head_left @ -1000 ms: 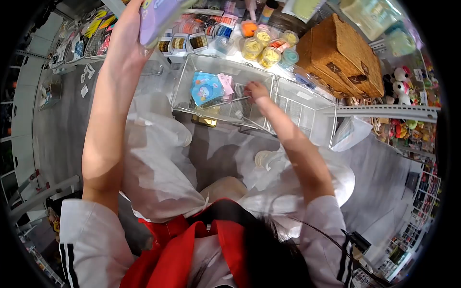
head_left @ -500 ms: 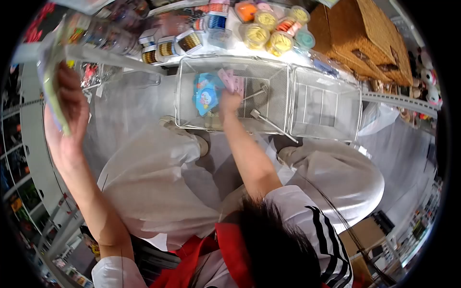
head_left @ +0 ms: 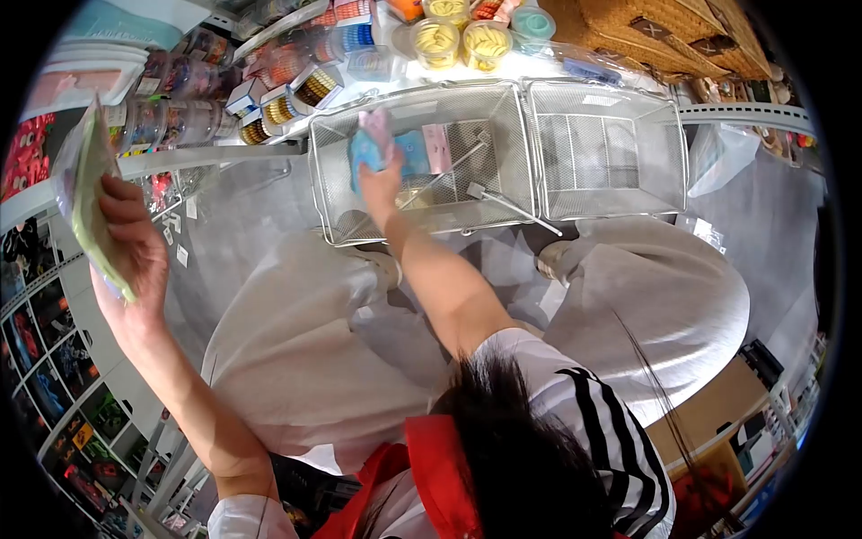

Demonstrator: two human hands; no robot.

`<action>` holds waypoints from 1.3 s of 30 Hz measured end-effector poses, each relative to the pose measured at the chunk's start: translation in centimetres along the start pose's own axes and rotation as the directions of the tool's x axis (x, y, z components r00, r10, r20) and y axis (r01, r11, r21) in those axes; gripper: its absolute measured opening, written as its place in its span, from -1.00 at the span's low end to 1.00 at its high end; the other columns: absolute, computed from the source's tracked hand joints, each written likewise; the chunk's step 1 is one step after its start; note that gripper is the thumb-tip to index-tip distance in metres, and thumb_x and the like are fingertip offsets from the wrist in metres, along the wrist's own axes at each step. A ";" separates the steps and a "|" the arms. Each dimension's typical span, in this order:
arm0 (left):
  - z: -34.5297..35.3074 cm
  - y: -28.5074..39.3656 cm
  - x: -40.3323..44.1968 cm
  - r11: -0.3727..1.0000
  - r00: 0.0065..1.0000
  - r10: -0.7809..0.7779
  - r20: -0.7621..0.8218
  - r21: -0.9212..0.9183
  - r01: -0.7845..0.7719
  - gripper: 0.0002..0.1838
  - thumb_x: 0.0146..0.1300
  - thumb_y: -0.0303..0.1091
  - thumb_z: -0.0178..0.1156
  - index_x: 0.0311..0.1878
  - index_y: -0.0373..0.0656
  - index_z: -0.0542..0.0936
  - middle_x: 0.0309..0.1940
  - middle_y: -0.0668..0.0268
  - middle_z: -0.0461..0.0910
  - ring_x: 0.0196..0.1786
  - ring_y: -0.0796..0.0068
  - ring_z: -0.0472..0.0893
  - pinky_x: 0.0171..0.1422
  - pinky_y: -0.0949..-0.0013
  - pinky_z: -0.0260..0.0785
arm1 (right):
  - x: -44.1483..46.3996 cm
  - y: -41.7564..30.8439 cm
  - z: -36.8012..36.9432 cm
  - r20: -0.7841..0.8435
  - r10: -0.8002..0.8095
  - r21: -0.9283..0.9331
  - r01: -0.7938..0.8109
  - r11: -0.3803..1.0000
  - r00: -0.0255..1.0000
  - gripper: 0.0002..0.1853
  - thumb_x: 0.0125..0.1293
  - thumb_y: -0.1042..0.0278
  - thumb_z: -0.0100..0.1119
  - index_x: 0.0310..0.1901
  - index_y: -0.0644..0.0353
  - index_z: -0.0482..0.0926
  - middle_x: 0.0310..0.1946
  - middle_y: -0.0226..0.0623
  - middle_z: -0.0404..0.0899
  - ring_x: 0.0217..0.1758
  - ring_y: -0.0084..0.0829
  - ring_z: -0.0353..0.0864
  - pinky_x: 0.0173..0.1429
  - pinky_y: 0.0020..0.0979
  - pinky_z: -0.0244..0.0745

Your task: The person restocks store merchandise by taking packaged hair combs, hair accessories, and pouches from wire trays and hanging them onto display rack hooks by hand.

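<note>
On the left, my left hand (head_left: 135,234) is raised with its fingers closed around a flat, pale green packet (head_left: 85,202), held nearly on edge, so its printed face is hard to see. My right hand (head_left: 384,184) reaches into the left wire basket (head_left: 328,216) and grips a blue and pink packet (head_left: 366,148), which is blurred by motion. Just right of those fingers, inside the same basket, lie another blue packet (head_left: 413,151) and a pink card (head_left: 437,148). A thin metal rod with a white tag (head_left: 516,211) rests across the basket's near side.
A second wire basket (head_left: 611,148) stands against the first on the right. Behind them, a white shelf holds tubs of yellow pieces (head_left: 436,43), boxed coils (head_left: 316,87) and a woven brown basket (head_left: 620,31). A white shelf rail (head_left: 215,157) runs along the left.
My right hand has shifted left within the basket, lifting a blue and pink packet. My left hand still holds the green packet, now slightly lower in view. The camera view has shifted.
</note>
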State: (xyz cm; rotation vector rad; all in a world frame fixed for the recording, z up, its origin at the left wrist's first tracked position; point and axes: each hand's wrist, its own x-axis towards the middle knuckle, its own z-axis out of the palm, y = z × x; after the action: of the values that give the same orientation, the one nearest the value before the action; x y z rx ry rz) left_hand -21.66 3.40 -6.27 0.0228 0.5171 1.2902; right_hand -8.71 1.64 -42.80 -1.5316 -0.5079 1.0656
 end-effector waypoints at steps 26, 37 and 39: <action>2.3 -14.3 3.5 0.092 0.874 -0.004 0.485 0.871 -0.483 -0.62 0.25 -0.46 -0.03 0.16 -0.15 0.33 0.04 0.30 0.42 0.13 0.45 0.35 0.18 0.42 0.18 | -1.6 -40.5 -19.7 0.706 0.104 0.201 -0.338 0.919 0.700 -0.62 0.17 0.24 0.07 -0.04 0.31 0.39 -0.20 -0.19 0.54 -0.17 -0.36 0.55 -0.04 -0.36 0.46; 5.3 -19.3 2.5 0.635 0.930 -0.345 0.127 0.761 0.132 -0.16 0.11 0.31 -0.11 0.24 -0.24 0.20 0.22 0.19 0.21 0.25 0.26 0.23 0.33 0.18 -0.12 | 1.1 -39.0 -20.2 0.682 0.019 0.389 -0.384 0.837 0.732 -0.56 0.30 0.14 -0.17 0.06 0.32 0.30 -0.07 -0.11 0.48 -0.04 -0.26 0.51 0.08 -0.22 0.40; 5.0 -19.8 2.7 0.502 0.952 -0.288 0.099 0.863 0.062 -0.30 0.17 0.19 -0.06 0.20 -0.19 0.27 0.13 0.24 0.32 0.19 0.41 0.27 0.27 0.29 0.00 | 1.4 -38.8 -19.9 0.648 0.012 0.399 -0.353 0.846 0.761 -0.56 0.30 0.14 -0.16 0.06 0.32 0.31 -0.07 -0.12 0.48 -0.05 -0.26 0.51 0.07 -0.22 0.41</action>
State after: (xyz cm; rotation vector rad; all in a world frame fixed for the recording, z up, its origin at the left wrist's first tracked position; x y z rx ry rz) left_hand -1.32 1.43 -8.66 0.9397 0.8925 0.6895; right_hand 17.70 2.10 -8.05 -0.7383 -0.4695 1.7367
